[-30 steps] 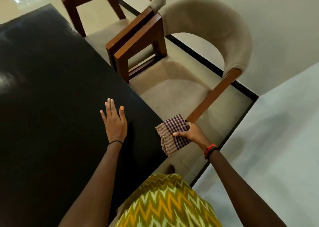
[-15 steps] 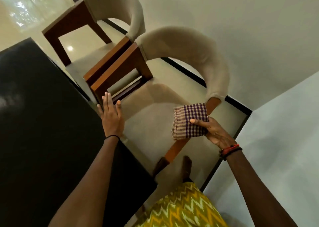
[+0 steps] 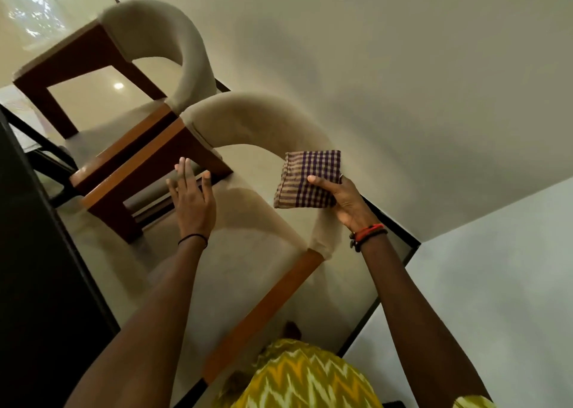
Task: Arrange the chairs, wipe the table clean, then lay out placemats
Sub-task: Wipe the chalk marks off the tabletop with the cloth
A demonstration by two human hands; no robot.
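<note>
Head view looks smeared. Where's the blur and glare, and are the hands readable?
Head view: the far chair backrest is motion-blurred; the window is blown out, with a glare spot on the floor; the black table is underexposed, no detail; wide-angle tilt skews the walls. The left hand and the right hand gripping the checked cloth read fairly sharp.

The left hand (image 3: 193,198) reaches flat toward the nearer chair (image 3: 257,147), perhaps not touching; the right hand (image 3: 344,201) pinches a checked cloth (image 3: 307,178).

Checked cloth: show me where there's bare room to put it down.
Bare: the near chair seat, between its wooden arms, and the black table at left. Crowded: where both chairs' arms meet, by the left hand.
</note>
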